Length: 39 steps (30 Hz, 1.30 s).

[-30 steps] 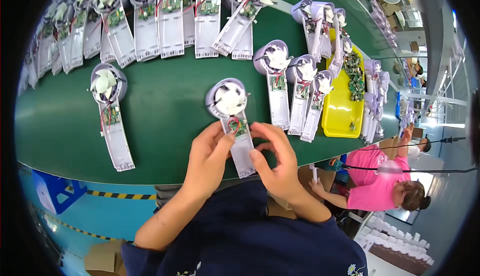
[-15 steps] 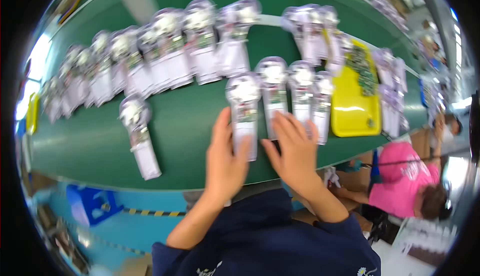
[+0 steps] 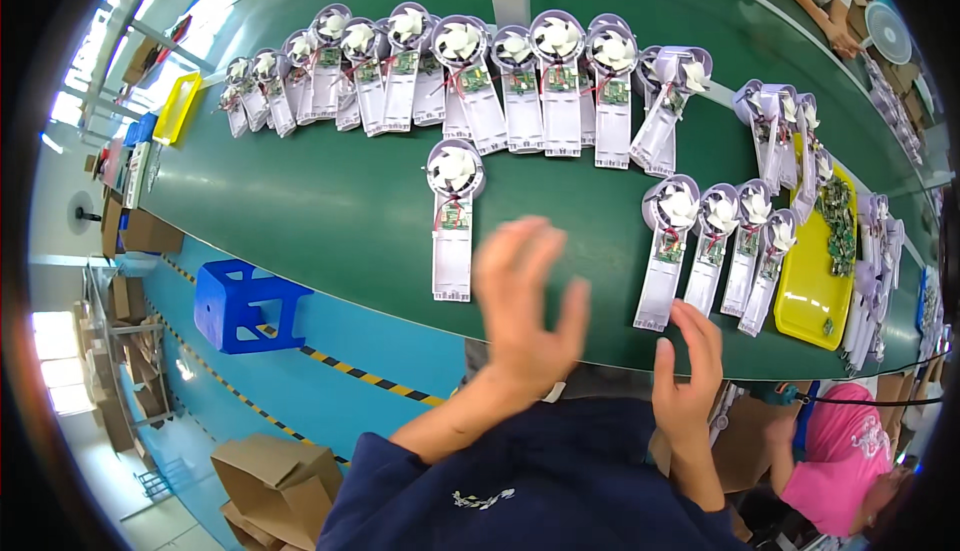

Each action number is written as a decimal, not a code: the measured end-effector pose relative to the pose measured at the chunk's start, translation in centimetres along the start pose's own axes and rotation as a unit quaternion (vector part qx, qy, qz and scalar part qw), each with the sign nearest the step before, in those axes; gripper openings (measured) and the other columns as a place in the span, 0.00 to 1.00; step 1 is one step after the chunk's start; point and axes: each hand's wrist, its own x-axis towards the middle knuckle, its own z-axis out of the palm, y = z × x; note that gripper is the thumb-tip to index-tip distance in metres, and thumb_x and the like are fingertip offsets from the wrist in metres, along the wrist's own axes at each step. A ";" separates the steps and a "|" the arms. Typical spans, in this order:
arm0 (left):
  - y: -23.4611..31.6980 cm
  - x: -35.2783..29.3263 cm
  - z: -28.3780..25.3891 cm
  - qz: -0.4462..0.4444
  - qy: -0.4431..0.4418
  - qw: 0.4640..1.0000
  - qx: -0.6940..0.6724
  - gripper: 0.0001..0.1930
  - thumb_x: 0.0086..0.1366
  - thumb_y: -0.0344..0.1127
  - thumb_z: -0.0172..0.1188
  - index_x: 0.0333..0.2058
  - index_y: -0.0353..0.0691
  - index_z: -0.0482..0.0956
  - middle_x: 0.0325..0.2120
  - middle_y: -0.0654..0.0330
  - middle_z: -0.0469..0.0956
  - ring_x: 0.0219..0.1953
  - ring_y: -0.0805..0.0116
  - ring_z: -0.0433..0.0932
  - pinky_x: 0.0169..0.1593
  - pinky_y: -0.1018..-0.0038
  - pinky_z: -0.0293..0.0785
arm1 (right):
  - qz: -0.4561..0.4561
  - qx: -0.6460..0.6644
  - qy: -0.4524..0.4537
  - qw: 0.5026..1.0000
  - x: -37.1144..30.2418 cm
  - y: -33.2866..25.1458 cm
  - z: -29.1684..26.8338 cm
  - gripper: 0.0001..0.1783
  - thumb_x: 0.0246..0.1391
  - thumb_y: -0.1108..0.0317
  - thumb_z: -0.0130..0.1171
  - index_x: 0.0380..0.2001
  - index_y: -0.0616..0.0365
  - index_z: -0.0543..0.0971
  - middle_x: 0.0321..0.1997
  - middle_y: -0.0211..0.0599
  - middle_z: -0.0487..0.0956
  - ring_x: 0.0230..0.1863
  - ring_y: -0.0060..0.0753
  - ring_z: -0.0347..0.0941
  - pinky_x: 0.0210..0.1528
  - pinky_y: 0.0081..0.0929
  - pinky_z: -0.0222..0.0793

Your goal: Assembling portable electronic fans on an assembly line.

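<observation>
My left hand (image 3: 525, 301) is over the green table, slightly blurred, fingers spread and holding nothing. Left of it lies a single opened fan housing (image 3: 452, 241), pale lilac, with white blades, red wires and a small green circuit board. My right hand (image 3: 690, 371) is at the table's near edge, its fingers apart. Its fingertips are close to the lower end of another opened fan housing (image 3: 661, 276); whether they touch cannot be made out. That housing is the leftmost of a short row, beside a second fan housing (image 3: 712, 241).
A long row of similar fan housings (image 3: 560, 116) lines the far side. To the right sits a yellow tray (image 3: 800, 301) holding green circuit boards (image 3: 838, 221). A blue stool (image 3: 225, 306) stands on the floor at left. A person in pink (image 3: 845, 441) is at lower right.
The view has swung left, so the table things appear farther right. My left hand has left the fan housing it was beside and moved left; my right hand has drawn back toward the table edge.
</observation>
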 end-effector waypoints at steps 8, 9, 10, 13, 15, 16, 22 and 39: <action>-8.7 0.5 -5.4 -0.112 -0.008 0.993 0.042 0.22 0.63 0.26 0.64 0.57 0.33 0.75 0.56 0.46 0.73 0.52 0.50 0.77 0.57 0.61 0.72 | -0.084 0.279 -0.144 0.946 9.7 -6.1 10.4 0.18 0.61 0.79 0.59 0.54 0.58 0.81 0.54 0.39 0.81 0.39 0.32 0.81 0.41 0.26 0.77; -8.8 0.3 -5.4 -0.107 -0.008 0.993 0.044 0.22 0.64 0.25 0.63 0.57 0.33 0.76 0.55 0.47 0.75 0.51 0.52 0.78 0.56 0.62 0.73 | -0.115 0.266 -0.145 0.946 10.6 -6.4 11.9 0.18 0.61 0.78 0.59 0.54 0.56 0.81 0.55 0.38 0.81 0.41 0.35 0.82 0.41 0.27 0.78; -9.3 0.1 -4.7 -0.102 -0.018 0.994 0.035 0.21 0.64 0.24 0.63 0.57 0.34 0.76 0.55 0.48 0.76 0.49 0.53 0.79 0.54 0.62 0.75 | -0.110 0.257 -0.136 0.951 11.1 -6.0 13.1 0.18 0.61 0.78 0.59 0.54 0.56 0.81 0.55 0.38 0.81 0.41 0.35 0.82 0.41 0.27 0.78; -8.9 -0.6 -4.5 -0.121 -0.003 0.993 0.011 0.19 0.64 0.22 0.61 0.54 0.36 0.78 0.54 0.51 0.78 0.45 0.58 0.80 0.48 0.66 0.77 | -0.168 0.229 -0.166 0.944 11.2 -4.7 15.7 0.11 0.58 0.77 0.63 0.44 0.58 0.85 0.49 0.37 0.84 0.43 0.43 0.82 0.43 0.34 0.78; -8.5 -0.9 -4.4 -0.123 -0.010 0.992 0.012 0.18 0.64 0.22 0.61 0.54 0.36 0.79 0.54 0.51 0.78 0.44 0.59 0.80 0.46 0.67 0.77 | -0.175 0.230 -0.146 0.946 11.1 -3.9 15.3 0.10 0.57 0.76 0.64 0.43 0.58 0.85 0.46 0.38 0.85 0.42 0.41 0.82 0.44 0.33 0.78; -8.1 -1.1 -4.5 -0.132 -0.031 0.991 -0.011 0.18 0.64 0.22 0.61 0.53 0.35 0.79 0.54 0.51 0.78 0.44 0.59 0.81 0.46 0.68 0.77 | -0.182 0.235 -0.128 0.946 10.9 -3.3 14.9 0.09 0.56 0.76 0.66 0.41 0.59 0.86 0.42 0.39 0.86 0.41 0.40 0.82 0.44 0.32 0.78; -3.9 -3.0 -2.7 -0.110 -0.121 0.981 -0.107 0.18 0.63 0.20 0.61 0.52 0.35 0.79 0.53 0.50 0.78 0.46 0.53 0.82 0.49 0.65 0.80 | 0.077 0.348 -0.197 0.913 7.6 -2.4 9.0 0.13 0.60 0.77 0.66 0.48 0.64 0.84 0.41 0.38 0.86 0.41 0.22 0.81 0.42 0.21 0.76; -2.8 -2.3 0.3 -0.136 -0.086 0.975 -0.156 0.09 0.68 0.19 0.56 0.43 0.35 0.81 0.43 0.55 0.79 0.38 0.65 0.80 0.34 0.75 0.74 | 0.221 0.377 -0.166 0.884 4.8 -0.7 4.9 0.09 0.65 0.71 0.63 0.46 0.62 0.81 0.46 0.30 0.79 0.39 0.13 0.74 0.36 0.13 0.70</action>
